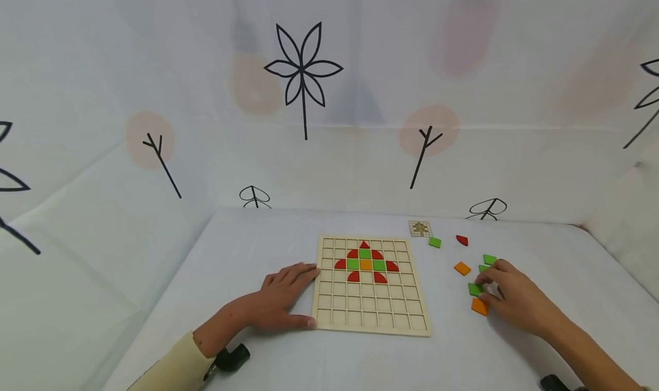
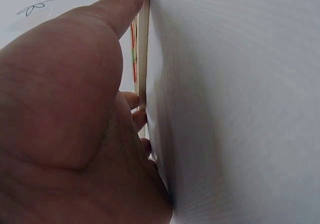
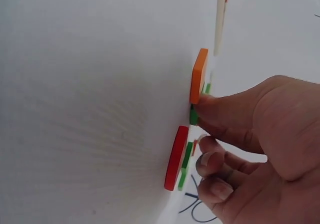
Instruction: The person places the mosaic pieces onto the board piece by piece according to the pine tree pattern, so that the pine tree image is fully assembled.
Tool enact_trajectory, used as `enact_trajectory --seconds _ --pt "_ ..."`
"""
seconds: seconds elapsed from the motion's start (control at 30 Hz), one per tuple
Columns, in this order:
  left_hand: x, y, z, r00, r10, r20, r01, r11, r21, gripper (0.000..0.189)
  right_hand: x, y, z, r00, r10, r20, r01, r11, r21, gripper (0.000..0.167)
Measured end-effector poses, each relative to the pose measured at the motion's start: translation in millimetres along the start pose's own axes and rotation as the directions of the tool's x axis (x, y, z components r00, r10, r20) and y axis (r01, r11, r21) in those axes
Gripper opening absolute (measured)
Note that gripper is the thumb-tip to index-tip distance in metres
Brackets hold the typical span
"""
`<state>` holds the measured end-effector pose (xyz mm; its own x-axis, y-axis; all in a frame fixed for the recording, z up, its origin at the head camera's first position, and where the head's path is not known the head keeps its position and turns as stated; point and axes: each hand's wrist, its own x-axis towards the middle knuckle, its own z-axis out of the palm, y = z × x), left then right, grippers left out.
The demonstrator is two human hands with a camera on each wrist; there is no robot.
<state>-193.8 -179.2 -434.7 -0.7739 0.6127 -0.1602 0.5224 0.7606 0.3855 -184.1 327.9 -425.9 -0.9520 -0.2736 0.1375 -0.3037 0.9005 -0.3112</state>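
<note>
A square wooden grid board [image 1: 368,311] lies on the table, with red, green and orange pieces set in its upper cells. My left hand [image 1: 283,299] rests along the board's left edge, fingers near the middle of that side and thumb at the lower corner. To the right of the board, my right hand [image 1: 520,296] has thumb and forefinger around a green square tile [image 1: 474,289], pinching it close to the table. An orange tile [image 1: 480,307] lies just in front of it. In the right wrist view, a red piece [image 3: 176,159] lies below the fingers, hidden in the head view.
Two more green tiles [image 1: 489,259] lie beyond my right fingers, one partly covered. Nearer the board are another orange tile [image 1: 462,268], a red quarter-round piece [image 1: 462,240] and a green tile [image 1: 435,242]. A small pattern card [image 1: 420,228] lies behind the board's right corner.
</note>
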Motion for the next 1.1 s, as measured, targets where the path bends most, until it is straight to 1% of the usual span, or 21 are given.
enact_trajectory --seconds 0.23,0.37,0.5,0.7,0.87,1.1 --pt "-0.6 0.7 -1.2 1.0 -0.006 0.004 0.006 1.0 -0.001 0.104 5.4 3 -1 0.999 0.018 0.042 -0.018 1.0 -0.001 0.024" --pt "-1.3 1.2 -1.6 1.0 0.0 -0.001 0.0 1.0 -0.006 0.103 6.6 4 -2 0.998 0.038 0.052 -0.041 0.998 0.052 0.028" --pt "-1.6 1.1 -1.3 1.0 0.006 -0.005 -0.006 1.0 -0.008 0.102 7.4 0 -2 0.996 0.065 0.065 -0.072 0.991 0.113 0.027" --pt "-1.8 0.2 -0.8 1.0 0.006 -0.003 -0.006 1.0 -0.008 0.103 8.7 -11 -1 0.996 0.082 0.041 -0.087 0.985 0.15 0.022" --pt "-1.9 0.0 -1.2 1.0 0.007 -0.003 -0.007 1.0 -0.008 0.103 11.2 -22 -2 0.997 0.068 0.031 -0.072 0.985 0.159 0.02" --pt "-0.7 -1.5 -0.4 1.0 0.013 -0.004 -0.013 1.0 -0.003 0.103 18.3 -41 -4 1.0 -0.002 -0.01 0.004 0.982 0.186 0.021"
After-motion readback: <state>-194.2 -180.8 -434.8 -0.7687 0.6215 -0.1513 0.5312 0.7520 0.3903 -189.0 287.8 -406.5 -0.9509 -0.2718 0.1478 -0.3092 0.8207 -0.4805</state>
